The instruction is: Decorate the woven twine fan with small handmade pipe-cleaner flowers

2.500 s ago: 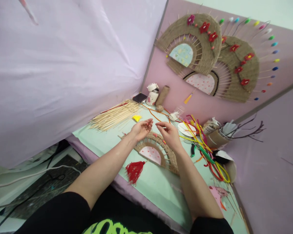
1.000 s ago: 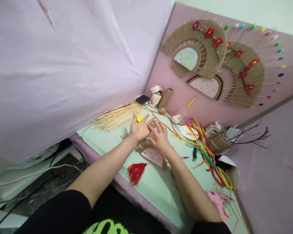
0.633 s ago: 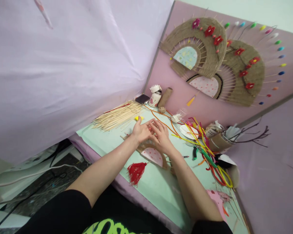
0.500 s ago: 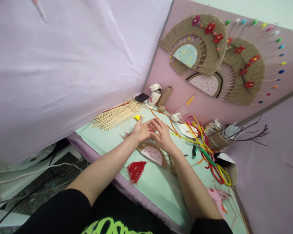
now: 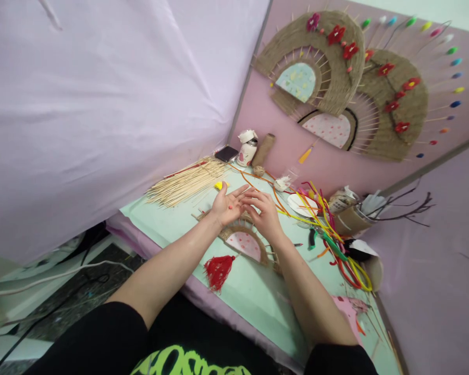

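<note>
My left hand (image 5: 227,206) lies palm up above the table, its fingers stretched out flat. On that palm rests a small pinkish-red ball (image 5: 230,207). Close beside it, my right hand (image 5: 262,209) has curved fingers, with the fingertips over or touching the left fingers and the thumb apart from them; nothing shows in it. Beneath both hands is a fan-shaped piece (image 5: 245,245) of twine and sticks with a pink dotted centre, partly hidden by the hands and right forearm. A red tassel (image 5: 219,272) lies at its near edge.
A bundle of thin sticks (image 5: 187,182) and a yellow lump (image 5: 220,185) lie at the left. Phone (image 5: 226,153), bottle (image 5: 247,151) and twine roll (image 5: 264,151) stand behind. Pipe cleaners (image 5: 328,219), green-handled pliers (image 5: 311,238) and a pink glue gun (image 5: 346,312) are right.
The right hand has drawn back slightly from over the left palm, and its fingers are more curved. The small ball now shows plainly further down the left palm.
</note>
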Action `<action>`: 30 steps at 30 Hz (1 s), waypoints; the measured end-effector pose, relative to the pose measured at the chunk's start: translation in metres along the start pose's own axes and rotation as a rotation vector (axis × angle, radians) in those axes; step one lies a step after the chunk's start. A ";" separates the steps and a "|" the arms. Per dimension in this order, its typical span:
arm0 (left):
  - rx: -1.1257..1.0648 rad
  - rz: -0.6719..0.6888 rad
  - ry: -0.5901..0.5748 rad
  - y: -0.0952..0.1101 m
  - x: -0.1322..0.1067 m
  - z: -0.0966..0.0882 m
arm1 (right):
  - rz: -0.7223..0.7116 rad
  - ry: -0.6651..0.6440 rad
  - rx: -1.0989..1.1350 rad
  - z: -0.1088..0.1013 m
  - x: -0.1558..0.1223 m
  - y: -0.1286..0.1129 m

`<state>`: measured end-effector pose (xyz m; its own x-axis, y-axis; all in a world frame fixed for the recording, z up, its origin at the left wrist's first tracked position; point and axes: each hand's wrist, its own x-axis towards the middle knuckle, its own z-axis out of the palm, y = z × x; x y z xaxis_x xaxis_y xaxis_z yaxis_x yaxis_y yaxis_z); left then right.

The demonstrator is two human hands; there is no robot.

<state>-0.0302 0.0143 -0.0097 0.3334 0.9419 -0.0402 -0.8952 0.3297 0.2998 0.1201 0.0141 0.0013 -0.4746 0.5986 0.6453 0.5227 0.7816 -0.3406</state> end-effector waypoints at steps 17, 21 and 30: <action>0.165 -0.001 -0.026 -0.007 -0.001 0.003 | 0.147 -0.039 -0.004 0.005 0.002 -0.015; 0.299 -0.039 0.065 -0.001 -0.001 0.003 | 0.173 0.130 0.015 -0.022 0.008 -0.003; 0.591 0.023 0.082 -0.004 0.000 -0.001 | 0.118 0.015 0.009 -0.025 0.009 0.006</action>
<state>-0.0266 0.0129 -0.0115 0.2711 0.9580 -0.0940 -0.5775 0.2400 0.7803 0.1371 0.0198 0.0224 -0.3994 0.6842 0.6103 0.5682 0.7071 -0.4209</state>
